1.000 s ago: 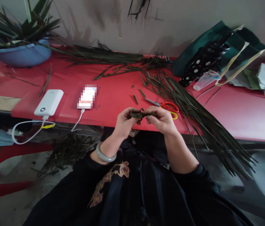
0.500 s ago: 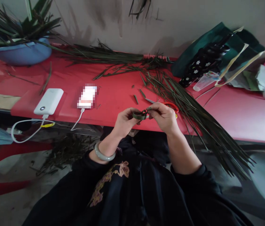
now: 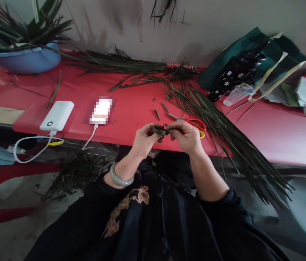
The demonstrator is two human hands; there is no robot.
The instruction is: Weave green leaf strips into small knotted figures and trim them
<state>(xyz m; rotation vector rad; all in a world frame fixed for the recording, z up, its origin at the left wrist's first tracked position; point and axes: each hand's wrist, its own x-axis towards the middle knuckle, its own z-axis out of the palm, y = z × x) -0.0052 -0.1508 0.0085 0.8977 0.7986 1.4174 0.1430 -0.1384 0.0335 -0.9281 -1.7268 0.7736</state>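
Note:
Between my hands, over the front edge of the red table, is a dark green leaf strip bent into loops. My left hand grips the left side of the looped strip between thumb and fingers. Opposite it, my right hand pinches the strip's other end near a small loop. The fingertips partly hide the strip. Just behind my right hand lie scissors with red and yellow handles, partly covered by that hand. Short leaf scraps rest on the table beyond my hands.
Long leaf strips hang over the front edge at right. A leaf bundle lies along the wall. At left are a blue basin, a white power bank and a cabled phone. A green bag and flowered umbrella stand back right.
My right hand has moved slightly left and down, closer to my left hand. More of the scissors' handles shows now. Both hands keep hold of the leaf strip.

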